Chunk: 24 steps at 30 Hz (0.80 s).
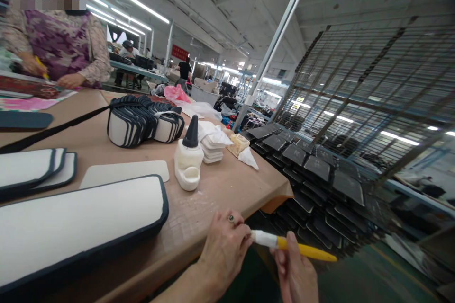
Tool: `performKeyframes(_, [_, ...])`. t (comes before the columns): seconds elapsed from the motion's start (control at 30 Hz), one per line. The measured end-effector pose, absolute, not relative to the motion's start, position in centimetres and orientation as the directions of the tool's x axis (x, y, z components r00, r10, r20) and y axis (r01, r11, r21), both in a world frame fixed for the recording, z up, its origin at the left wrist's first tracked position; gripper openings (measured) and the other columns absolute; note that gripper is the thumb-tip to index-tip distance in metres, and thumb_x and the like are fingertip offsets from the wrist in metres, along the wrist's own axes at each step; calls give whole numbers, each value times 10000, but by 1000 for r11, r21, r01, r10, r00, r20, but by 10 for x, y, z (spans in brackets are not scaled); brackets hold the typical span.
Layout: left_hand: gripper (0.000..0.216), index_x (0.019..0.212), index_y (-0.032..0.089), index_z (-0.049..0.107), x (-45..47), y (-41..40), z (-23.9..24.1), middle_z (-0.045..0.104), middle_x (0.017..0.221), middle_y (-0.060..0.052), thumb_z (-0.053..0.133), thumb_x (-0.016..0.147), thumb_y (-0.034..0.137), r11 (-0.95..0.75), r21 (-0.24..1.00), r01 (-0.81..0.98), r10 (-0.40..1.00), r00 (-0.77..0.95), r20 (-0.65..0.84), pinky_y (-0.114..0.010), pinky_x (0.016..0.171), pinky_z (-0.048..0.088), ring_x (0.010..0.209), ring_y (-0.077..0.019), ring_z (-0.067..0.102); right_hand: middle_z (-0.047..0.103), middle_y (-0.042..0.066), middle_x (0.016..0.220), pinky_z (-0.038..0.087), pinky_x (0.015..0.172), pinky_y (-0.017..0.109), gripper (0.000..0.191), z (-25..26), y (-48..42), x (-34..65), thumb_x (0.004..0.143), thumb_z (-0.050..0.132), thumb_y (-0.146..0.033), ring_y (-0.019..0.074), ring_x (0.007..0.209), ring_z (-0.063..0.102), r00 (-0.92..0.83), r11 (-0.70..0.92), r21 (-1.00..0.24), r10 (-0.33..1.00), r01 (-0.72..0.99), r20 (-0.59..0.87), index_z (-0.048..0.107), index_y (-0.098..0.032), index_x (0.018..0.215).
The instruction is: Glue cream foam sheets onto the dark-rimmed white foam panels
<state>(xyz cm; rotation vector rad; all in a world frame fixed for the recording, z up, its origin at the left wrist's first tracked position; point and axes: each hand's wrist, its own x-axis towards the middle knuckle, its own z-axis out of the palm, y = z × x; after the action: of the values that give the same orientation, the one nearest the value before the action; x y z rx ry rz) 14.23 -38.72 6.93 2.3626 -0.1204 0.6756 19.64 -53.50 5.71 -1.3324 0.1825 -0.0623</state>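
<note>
My right hand point(296, 270) grips a brush point(305, 250) by its yellow handle, just off the front edge of the table. The brush points left, and its white ferrule runs up to the fingers of my left hand point(225, 241). Those fingers, one wearing a ring, are closed around the bristle end, which they mostly hide. On the table beyond my left hand stands a white bottle point(188, 165) with a black cone-shaped cap. To the left lies a long white panel point(81, 222) with a dark edge, and a flat cream-coloured piece point(126, 173) is behind it.
Dark-edged white pieces stand in a row point(142, 120) farther back, near a white stack point(212, 144). More edged panels point(31, 165) lie at left. Right of the table is a wire rack point(355, 99) with dark panels point(320, 168). A co-worker point(60, 42) holds a yellow-handled tool across the table.
</note>
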Motion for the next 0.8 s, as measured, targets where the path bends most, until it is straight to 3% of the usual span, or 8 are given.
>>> performKeyframes(0.17, [169, 716, 181, 599, 151, -384, 60, 600, 778, -24, 506, 806, 71, -864, 449, -228, 79, 820, 568, -363, 765, 364, 787, -192, 507, 434, -44, 349, 353, 373, 165, 536, 63, -534, 196, 477, 743, -611, 62, 407, 437, 982, 251, -964, -145, -81, -120, 446, -177, 378])
performKeyframes(0.33, [160, 688, 166, 610, 148, -357, 62, 618, 800, -54, 506, 807, 139, -795, 605, -30, 231, 909, 348, -371, 770, 379, 813, -226, 543, 497, -46, 392, 403, 391, 147, 413, 59, -563, 215, 488, 793, -488, 65, 432, 480, 936, 367, -930, -315, -32, -157, 550, -154, 490])
performKeyframes(0.43, [365, 576, 168, 555, 142, -346, 65, 559, 632, -19, 394, 888, 271, -530, 845, -67, 212, 955, 209, -318, 682, 389, 658, -176, 536, 584, -17, 491, 455, 425, 169, 343, 55, -575, 227, 557, 775, -433, 88, 486, 542, 920, 376, -926, -353, -30, -173, 609, -135, 591])
performKeyframes(0.5, [201, 698, 167, 585, 140, -345, 66, 551, 662, 3, 446, 828, 232, -186, 978, -93, 179, 976, 127, -270, 651, 391, 667, -147, 528, 661, -4, 650, 511, 511, 203, 324, 52, -570, 230, 578, 777, -389, 100, 558, 588, 956, 373, -927, -285, 42, -71, 650, -139, 740])
performKeyframes(0.53, [111, 818, 168, 598, 140, -346, 65, 567, 731, 5, 512, 755, 198, 6, 995, -97, 149, 984, 95, -248, 648, 393, 720, -142, 533, 680, -9, 718, 528, 559, 218, 339, 51, -565, 230, 594, 775, -369, 103, 595, 607, 971, 365, -927, -240, 90, 0, 654, -156, 828])
performKeyframes(0.63, [427, 989, 163, 560, 143, -350, 62, 572, 851, -2, 662, 575, 166, 416, 905, -93, 98, 994, 58, -204, 616, 392, 774, -129, 526, 696, -35, 750, 535, 631, 230, 367, 49, -546, 226, 679, 727, -352, 99, 631, 634, 981, 331, -927, -138, 179, 140, 614, -211, 999])
performKeyframes(0.73, [324, 745, 148, 526, 148, -354, 57, 530, 621, 30, 724, 593, 356, 480, 873, -83, 120, 992, 28, -194, 511, 348, 546, -87, 464, 694, -32, 698, 523, 632, 222, 335, 49, -528, 218, 715, 700, -342, 94, 597, 636, 979, 338, -921, -115, 195, 165, 601, -190, 996])
performKeyframes(0.8, [394, 622, 167, 461, 150, -359, 55, 459, 490, 48, 642, 648, 516, 452, 892, -23, 124, 992, -37, -203, 446, 301, 438, -78, 399, 699, -25, 709, 521, 665, 237, 323, 51, -514, 208, 718, 698, -341, 103, 613, 649, 975, 357, -908, -107, 221, 195, 591, -182, 978])
